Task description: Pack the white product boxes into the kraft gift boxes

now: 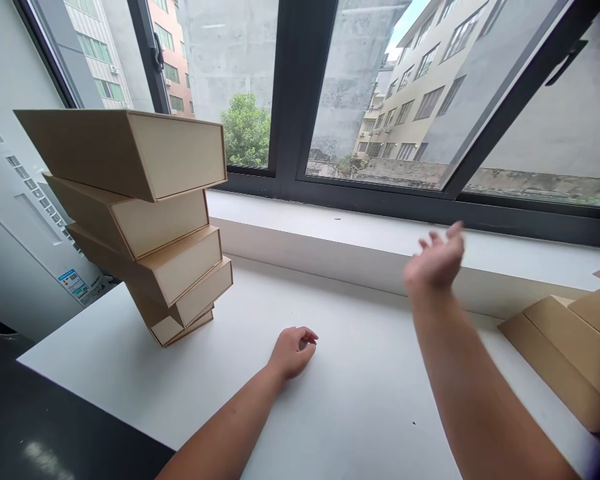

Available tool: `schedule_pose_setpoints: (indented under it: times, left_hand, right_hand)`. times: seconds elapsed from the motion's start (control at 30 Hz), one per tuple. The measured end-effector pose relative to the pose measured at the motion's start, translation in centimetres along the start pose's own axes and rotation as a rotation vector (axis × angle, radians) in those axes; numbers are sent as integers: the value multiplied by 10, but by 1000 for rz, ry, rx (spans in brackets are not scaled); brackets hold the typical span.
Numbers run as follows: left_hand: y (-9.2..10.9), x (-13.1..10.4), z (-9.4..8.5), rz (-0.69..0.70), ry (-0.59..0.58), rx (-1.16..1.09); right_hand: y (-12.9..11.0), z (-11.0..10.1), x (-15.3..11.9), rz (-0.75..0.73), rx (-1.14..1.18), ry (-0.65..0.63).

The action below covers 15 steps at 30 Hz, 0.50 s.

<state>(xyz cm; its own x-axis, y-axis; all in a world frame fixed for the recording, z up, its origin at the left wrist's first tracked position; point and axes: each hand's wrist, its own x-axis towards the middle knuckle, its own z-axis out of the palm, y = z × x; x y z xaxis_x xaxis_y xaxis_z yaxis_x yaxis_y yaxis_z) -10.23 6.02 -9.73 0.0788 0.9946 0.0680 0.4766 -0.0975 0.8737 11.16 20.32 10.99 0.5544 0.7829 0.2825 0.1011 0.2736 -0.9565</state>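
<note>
My left hand (pixel 294 351) rests low over the white table (pixel 350 400), its fingers loosely curled with a gap to the thumb and nothing held. Raised near the window ledge, my right hand (pixel 436 257) has its fingers apart and holds nothing; it is slightly blurred. To the left of my left hand stands an uneven stack of brown boxes (pixel 185 157), several high, each turned a little differently. Further brown boxes (pixel 570 347) lie at the right edge, beyond my right forearm, partly cut off by the frame.
Behind the table runs a white ledge (pixel 320 223) below dark-framed windows (pixel 290 100). A white appliance (pixel 25 220) with a blue label stands at the left. The table's left edge drops to a dark floor (pixel 70 427).
</note>
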Motion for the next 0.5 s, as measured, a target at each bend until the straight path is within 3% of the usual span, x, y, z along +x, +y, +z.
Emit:
schedule_pose_setpoints:
  times: [0.1,0.17,0.23,0.37,0.5]
  left_hand:
    - [2,-2,2,-12,37,-27]
    - [4,-3,4,-18,60,-19]
    - [6,-3,6,-20,77,1]
    - [11,-3,10,-20,96,49]
    - [14,-3,13,-22,102,95]
  right_hand:
    - [99,-41,-28,78,-41,46]
    - [141,-68,-41,110,-61,66]
    - [168,-96,-45,125,-70,89]
    - [195,-139,-37,117,-74,154]
    - [177,-155,-25,33,68,163]
